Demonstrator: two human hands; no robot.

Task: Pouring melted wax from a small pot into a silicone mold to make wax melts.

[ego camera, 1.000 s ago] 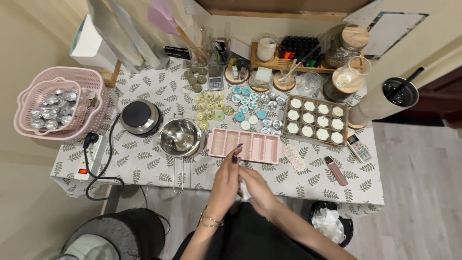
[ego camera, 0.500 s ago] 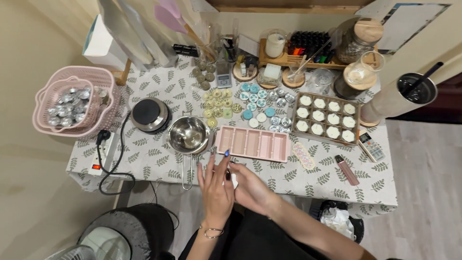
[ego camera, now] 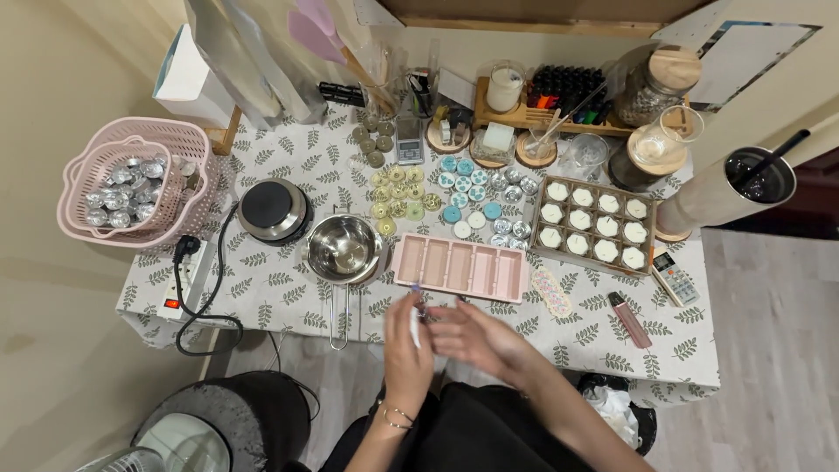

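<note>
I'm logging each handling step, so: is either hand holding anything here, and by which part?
The left hand has a grip on a small white stick-like thing, low on its length. The right hand sits beside it; whether it touches cannot be told.

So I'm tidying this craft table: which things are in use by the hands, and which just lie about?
In hand:
left hand
right hand
small white piece between them
pink mould, nearest

Lying about:
steel pot
hotplate
pink basket
tray of white candles
lighter
</note>
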